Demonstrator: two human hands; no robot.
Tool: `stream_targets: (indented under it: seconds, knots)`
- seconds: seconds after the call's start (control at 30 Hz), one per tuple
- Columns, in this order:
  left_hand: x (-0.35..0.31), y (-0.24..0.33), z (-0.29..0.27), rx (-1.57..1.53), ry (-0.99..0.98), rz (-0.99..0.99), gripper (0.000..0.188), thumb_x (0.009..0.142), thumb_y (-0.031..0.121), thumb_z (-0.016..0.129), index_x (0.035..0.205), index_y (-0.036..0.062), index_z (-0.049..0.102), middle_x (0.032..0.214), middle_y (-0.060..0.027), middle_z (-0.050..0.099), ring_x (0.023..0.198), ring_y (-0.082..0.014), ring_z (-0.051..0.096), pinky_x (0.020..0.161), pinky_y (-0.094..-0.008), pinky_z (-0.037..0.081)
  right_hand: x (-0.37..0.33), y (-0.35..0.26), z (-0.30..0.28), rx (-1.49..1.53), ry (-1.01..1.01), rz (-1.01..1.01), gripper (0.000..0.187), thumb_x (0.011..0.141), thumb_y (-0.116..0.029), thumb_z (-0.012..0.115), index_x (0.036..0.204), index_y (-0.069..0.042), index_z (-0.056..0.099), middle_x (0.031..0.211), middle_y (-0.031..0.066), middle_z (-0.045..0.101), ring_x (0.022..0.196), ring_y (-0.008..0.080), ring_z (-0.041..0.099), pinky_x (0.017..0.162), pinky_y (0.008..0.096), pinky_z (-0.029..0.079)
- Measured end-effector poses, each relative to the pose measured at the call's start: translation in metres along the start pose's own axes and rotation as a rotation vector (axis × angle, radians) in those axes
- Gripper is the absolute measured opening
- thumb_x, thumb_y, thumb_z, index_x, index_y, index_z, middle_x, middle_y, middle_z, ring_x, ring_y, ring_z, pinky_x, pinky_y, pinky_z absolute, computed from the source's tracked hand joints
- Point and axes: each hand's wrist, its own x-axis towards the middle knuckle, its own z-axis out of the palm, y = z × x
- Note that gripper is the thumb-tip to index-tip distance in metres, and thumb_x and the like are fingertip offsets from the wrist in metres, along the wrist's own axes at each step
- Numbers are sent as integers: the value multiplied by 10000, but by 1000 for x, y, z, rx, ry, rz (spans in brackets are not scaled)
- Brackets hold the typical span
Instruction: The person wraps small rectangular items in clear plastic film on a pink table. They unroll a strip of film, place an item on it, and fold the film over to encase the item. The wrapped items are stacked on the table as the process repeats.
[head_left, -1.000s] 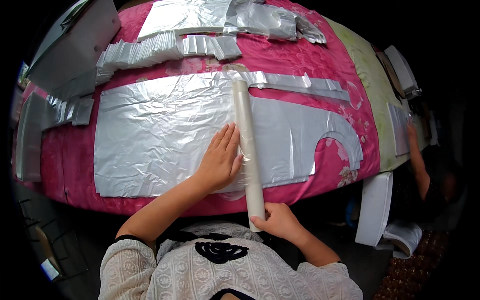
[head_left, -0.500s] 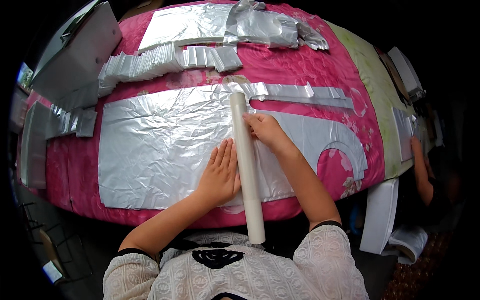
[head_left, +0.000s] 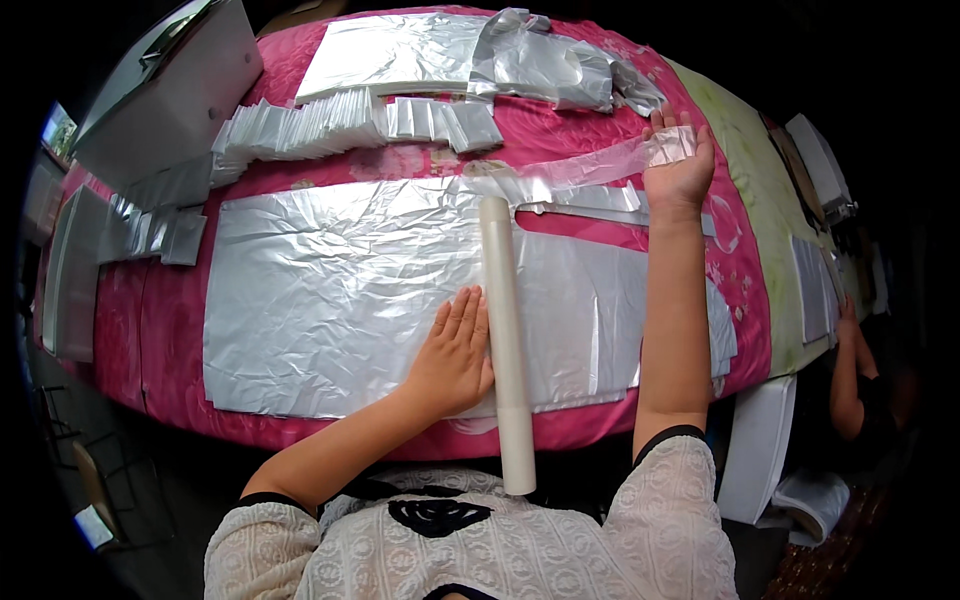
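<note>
A long whitish roll (head_left: 506,330) lies across a large silver foil sheet (head_left: 330,290) spread on a pink cloth-covered table (head_left: 165,340). My left hand (head_left: 453,352) lies flat on the foil, its fingers against the roll's left side. My right hand (head_left: 680,160) is stretched far out to the right and grips the end of a clear plastic film strip (head_left: 600,165) that runs back to the roll's far end. The near end of the roll overhangs the table edge.
Cut foil pieces (head_left: 340,120) and crumpled foil (head_left: 560,65) lie at the far side. Grey boards (head_left: 170,95) lean at the left. Another person's arm (head_left: 850,370) is at the right edge, beside a white bin (head_left: 755,450).
My right hand left the roll's near end, went to its far end, then pulled a strip of clear film out to the right. My left hand stayed pressed beside the roll.
</note>
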Motion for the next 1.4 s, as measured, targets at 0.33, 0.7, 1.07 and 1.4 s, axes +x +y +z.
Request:
stream_targets:
  seconds: [0.33,0.7,1.07,1.4]
  knots:
    - [-2,-2,4,45,221,66,612,830,245,417,1299,-135,318,1369,-306,325,1316,-415,276,1083,-482,194,-229,193,150,-1021,-1169,-37,743,875,-470,479,1368,48,280,1391,277,300,1332,412,204,1097,450,162]
    - [-1,-11,35,112,273,16,564,868,241,376,1310,-107,328,1417,-268,278,1342,-372,257,1082,-478,216,-288,138,107,-933,-1615,-209,670,850,-398,561,1337,14,359,1410,239,292,1347,380,198,1077,456,227]
    - [-4,-3,2,-96,149,-2,704,809,257,454,1343,-137,219,1425,-302,202,1362,-399,149,1099,-497,131,-201,4,-83,-1397,-1403,-337,609,890,-485,432,1302,-36,447,1385,154,391,1285,336,361,1036,437,303]
    - [-133,-84,-112,-403,440,-232,543,902,177,448,1380,-9,268,1437,-199,272,1334,-331,265,1082,-401,218,-299,101,55,-738,-1881,-133,545,911,-452,408,1229,-24,516,1266,135,517,1283,295,367,1076,428,251]
